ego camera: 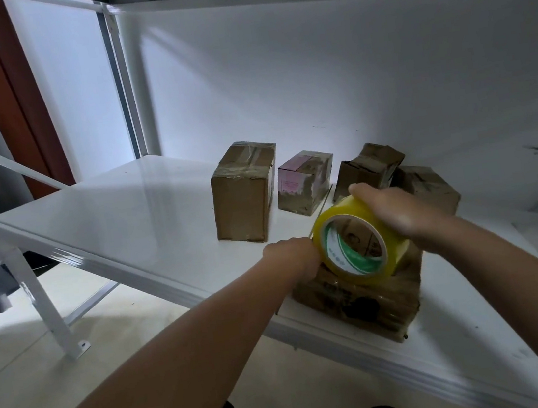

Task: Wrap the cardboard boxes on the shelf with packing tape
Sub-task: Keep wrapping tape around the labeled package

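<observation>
The shelf [105,206], left of centre, is glossy white painted metal. The boxes [242,193] are matt brown cardboard under shiny tape. The tape roll [352,244] is glossy yellowish plastic.

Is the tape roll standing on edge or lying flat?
On edge: the tape roll shows its open core, propped on the near box, right hand gripping its top.

You've got a white shelf [117,218] carrying five taped cardboard boxes: tall box [242,197] mid-frame, pink-label box [304,183] right of it, two boxes [368,167] [427,186] touching further right, flat box [361,305] at the front edge.
</observation>
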`<state>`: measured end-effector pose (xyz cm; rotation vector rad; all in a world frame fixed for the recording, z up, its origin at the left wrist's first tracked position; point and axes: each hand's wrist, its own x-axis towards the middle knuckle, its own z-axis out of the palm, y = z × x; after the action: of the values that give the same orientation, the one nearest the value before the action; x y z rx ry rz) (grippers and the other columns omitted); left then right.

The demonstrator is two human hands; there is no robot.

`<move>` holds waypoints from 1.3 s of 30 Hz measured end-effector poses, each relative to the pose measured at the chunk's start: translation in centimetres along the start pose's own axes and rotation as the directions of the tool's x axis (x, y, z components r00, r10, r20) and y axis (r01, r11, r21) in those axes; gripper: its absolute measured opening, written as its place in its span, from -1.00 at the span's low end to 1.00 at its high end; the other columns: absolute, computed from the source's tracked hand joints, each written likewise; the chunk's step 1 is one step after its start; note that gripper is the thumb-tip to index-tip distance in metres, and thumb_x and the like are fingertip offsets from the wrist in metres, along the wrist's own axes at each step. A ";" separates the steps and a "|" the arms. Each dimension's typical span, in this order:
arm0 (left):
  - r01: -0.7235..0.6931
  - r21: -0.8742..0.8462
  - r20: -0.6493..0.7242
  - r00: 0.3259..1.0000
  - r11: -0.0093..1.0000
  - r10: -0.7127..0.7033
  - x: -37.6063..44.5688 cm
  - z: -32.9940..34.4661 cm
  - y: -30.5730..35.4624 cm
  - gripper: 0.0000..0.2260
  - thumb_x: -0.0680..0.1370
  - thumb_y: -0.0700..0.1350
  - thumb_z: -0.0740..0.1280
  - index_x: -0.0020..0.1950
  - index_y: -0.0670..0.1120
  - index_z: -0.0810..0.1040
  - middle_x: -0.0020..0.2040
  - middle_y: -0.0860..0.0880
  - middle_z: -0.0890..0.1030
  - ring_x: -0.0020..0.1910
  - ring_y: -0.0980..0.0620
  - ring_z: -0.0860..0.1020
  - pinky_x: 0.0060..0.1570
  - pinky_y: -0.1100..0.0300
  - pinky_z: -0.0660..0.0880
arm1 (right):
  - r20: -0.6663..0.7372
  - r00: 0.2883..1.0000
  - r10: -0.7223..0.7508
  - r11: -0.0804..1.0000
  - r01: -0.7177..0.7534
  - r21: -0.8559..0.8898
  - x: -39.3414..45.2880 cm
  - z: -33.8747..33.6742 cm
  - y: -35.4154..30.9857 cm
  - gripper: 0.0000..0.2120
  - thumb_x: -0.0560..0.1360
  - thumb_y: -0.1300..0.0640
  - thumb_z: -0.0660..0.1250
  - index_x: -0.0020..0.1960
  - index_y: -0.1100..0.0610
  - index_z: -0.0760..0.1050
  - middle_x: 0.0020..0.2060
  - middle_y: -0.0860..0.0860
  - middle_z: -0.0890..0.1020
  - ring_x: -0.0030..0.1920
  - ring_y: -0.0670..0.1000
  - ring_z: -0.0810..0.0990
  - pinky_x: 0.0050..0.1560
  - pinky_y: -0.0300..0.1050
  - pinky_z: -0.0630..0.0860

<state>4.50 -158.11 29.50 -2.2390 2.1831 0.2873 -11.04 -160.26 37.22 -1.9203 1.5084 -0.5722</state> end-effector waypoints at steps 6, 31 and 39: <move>-0.006 0.187 0.006 1.000 0.982 0.005 0.0 -0.4 0.8 -0.67 0.59 -0.16 0.19 0.35 -0.06 0.41 0.06 -0.08 0.50 0.03 -0.10 0.50 -0.12 0.07 0.34 | 0.081 0.993 0.087 0.951 -0.059 -0.302 -0.4 -3.8 0.8 -0.37 0.54 -0.34 0.00 0.27 0.11 0.49 0.27 0.15 0.49 0.15 0.14 0.50 0.10 -0.03 0.37; 0.265 -0.473 0.420 0.906 0.840 -0.049 -1.3 -1.9 -0.9 -0.39 0.57 0.31 0.07 0.39 -0.13 0.38 0.33 -0.13 0.49 0.18 -0.11 0.54 0.10 0.02 0.42 | 0.035 0.995 0.091 0.958 -0.078 -0.278 0.3 -2.7 1.6 -0.32 0.53 -0.36 -0.02 0.44 0.06 0.33 0.43 0.14 0.36 0.34 0.20 0.37 0.24 0.08 0.30; 0.231 -0.372 0.467 0.884 0.899 -0.033 -1.3 -3.8 -0.1 -0.46 0.62 0.24 0.02 0.35 -0.15 0.41 0.30 -0.12 0.50 -0.11 0.05 0.53 -0.37 0.27 0.39 | 0.024 0.995 0.100 0.965 -0.091 -0.247 0.5 -2.5 1.5 -0.32 0.51 -0.37 0.01 0.42 0.07 0.36 0.42 0.14 0.37 0.33 0.19 0.38 0.14 0.04 0.29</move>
<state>5.08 -157.31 33.43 -2.1852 1.8319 1.2439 -13.64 -161.48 37.87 -2.0148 1.7050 -0.3171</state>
